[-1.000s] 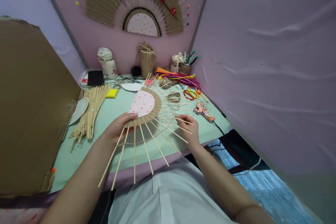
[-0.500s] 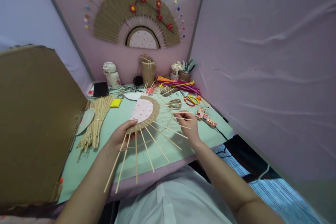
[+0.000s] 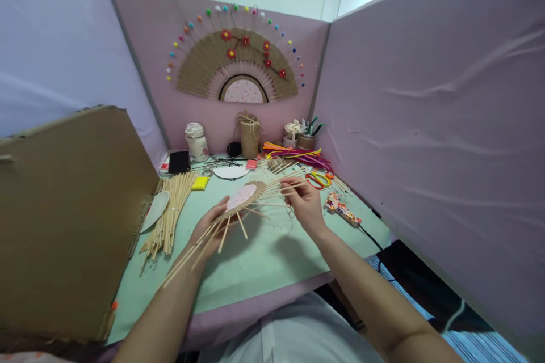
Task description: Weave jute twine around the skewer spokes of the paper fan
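My left hand (image 3: 210,226) grips a half-round fan base (image 3: 242,197), its thumb on top and its fingers underneath. Pink dotted fabric covers the middle, and a band of brown twine runs round the curved edge. Thin wooden sticks (image 3: 223,233) spread outward from that edge, seen almost edge-on as the piece tilts. At the right-hand stick ends, my right hand (image 3: 305,204) is closed in a pinch on a strand of twine (image 3: 291,212), which loops below the fingers. Exactly where the strand passes between the sticks is hard to make out.
A bundle of sticks (image 3: 174,210) and a white half-disc (image 3: 155,210) lie left beside a cardboard panel (image 3: 76,221). A patterned glue gun (image 3: 342,210) with a cord and yellow-red scissors (image 3: 318,180) lie right. Behind are a jar (image 3: 196,144), a twine-wrapped pot (image 3: 250,139) and a finished fan (image 3: 204,68).
The fan base has tilted from facing me to nearly edge-on, its near sticks rising off the front of the table. My right hand stays pinched by the stick ends. The view has tipped upward.
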### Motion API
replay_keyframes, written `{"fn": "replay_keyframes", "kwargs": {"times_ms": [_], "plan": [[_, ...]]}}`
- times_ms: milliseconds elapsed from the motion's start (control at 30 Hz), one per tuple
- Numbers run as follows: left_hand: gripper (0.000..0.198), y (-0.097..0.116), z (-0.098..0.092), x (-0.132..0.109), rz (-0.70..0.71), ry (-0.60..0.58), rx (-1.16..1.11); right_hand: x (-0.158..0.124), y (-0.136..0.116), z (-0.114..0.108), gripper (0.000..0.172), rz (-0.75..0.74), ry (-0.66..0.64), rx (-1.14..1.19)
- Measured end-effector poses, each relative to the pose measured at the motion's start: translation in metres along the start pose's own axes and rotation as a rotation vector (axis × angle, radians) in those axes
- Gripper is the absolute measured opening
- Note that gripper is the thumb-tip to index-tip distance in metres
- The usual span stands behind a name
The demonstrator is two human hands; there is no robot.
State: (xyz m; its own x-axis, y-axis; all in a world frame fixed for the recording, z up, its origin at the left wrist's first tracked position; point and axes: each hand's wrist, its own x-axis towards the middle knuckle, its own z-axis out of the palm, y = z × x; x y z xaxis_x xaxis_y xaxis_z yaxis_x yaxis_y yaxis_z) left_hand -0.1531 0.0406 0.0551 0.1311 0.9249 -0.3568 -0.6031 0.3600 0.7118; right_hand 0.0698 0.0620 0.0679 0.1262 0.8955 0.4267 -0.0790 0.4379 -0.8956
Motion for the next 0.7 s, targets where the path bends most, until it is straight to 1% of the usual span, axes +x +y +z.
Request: {"fn": "replay_keyframes", "kwargs": {"times_ms": [67,100,200,267,333,367,400,433,467,500,567,600,633,667,700], "plan": [[0.061,0.000,0.000,-0.001,0.075,-0.005,0.035,0.010,-0.005,0.005,0.016,-0.017,-0.020,-0.026],[0.061,0.001,0.000,-0.001,0.103,-0.039,0.044,0.015,-0.008,0.007,0.017,-0.020,-0.033,-0.038],[0.059,0.002,-0.005,-0.002,0.166,-0.214,0.044,0.035,-0.021,0.015,0.019,-0.032,-0.059,-0.051],[0.054,0.001,-0.009,-0.002,0.187,-0.327,0.069,0.048,-0.032,0.020,0.021,-0.051,-0.065,-0.042],[0.045,-0.003,-0.011,-0.001,0.201,-0.387,0.136,0.059,-0.042,0.026,0.021,-0.076,-0.081,-0.043],[0.041,-0.006,-0.011,0.000,0.217,-0.389,0.180,0.064,-0.046,0.029,0.021,-0.092,-0.095,-0.050],[0.038,-0.009,-0.011,0.002,0.242,-0.362,0.224,0.067,-0.049,0.032,0.020,-0.109,-0.114,-0.068],[0.035,-0.012,-0.012,0.005,0.271,-0.301,0.268,0.069,-0.052,0.035,0.020,-0.126,-0.136,-0.094],[0.031,-0.015,-0.012,0.008,0.303,-0.212,0.318,0.070,-0.053,0.038,0.019,-0.143,-0.154,-0.122],[0.028,-0.018,-0.013,0.011,0.340,-0.098,0.378,0.071,-0.054,0.042,0.018,-0.157,-0.170,-0.150],[0.035,-0.021,-0.016,0.016,0.431,0.117,0.557,0.070,-0.054,0.048,0.016,-0.180,-0.192,-0.196],[0.035,-0.023,-0.017,0.018,0.483,0.209,0.623,0.069,-0.054,0.050,0.016,-0.189,-0.195,-0.214],[0.034,-0.023,-0.017,0.020,0.517,0.275,0.659,0.069,-0.054,0.052,0.016,-0.195,-0.195,-0.229],[0.036,-0.024,-0.017,0.020,0.531,0.307,0.657,0.069,-0.053,0.053,0.016,-0.197,-0.192,-0.242],[0.041,-0.024,-0.016,0.021,0.531,0.302,0.612,0.069,-0.052,0.054,0.017,-0.195,-0.187,-0.254]]}}
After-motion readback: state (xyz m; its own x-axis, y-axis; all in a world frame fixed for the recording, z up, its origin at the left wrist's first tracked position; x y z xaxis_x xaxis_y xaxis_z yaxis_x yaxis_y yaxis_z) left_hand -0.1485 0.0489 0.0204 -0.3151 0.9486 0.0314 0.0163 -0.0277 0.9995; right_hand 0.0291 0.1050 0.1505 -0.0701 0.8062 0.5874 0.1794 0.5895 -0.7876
